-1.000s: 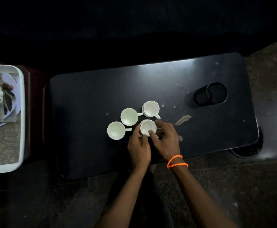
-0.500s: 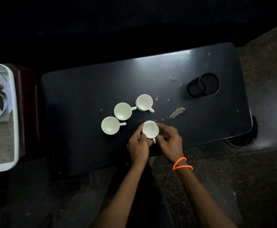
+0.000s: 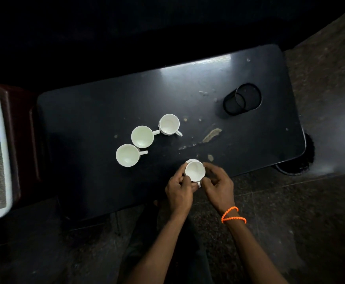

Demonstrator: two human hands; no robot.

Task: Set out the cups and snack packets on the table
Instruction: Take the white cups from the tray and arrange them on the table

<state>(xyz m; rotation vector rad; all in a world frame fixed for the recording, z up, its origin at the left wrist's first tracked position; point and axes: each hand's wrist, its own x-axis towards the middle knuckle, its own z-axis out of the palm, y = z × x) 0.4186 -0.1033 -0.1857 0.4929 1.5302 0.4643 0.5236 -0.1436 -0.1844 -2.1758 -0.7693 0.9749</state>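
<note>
A small white cup (image 3: 195, 170) sits between both my hands, near my edge of the dark table (image 3: 106, 111).

My left hand (image 3: 178, 188) curls around the cup's left side, thumb and fingers pressed to its wall, and my right hand (image 3: 218, 184) cups the right side, fingers bent around the rim; a beaded orange band (image 3: 233, 215) circles that wrist. The cup is upright and empty, its inside plain white, its outer wall ribbed, with a short handle pointing back toward me between my thumbs. Up and to the left of my hands stand three more white cups: the nearest cup (image 3: 126, 155), the middle cup (image 3: 142, 136) and the far cup (image 3: 169, 124), running in a diagonal line. Far off to the upper right of my hands stands a black mesh holder (image 3: 242, 102).
</note>
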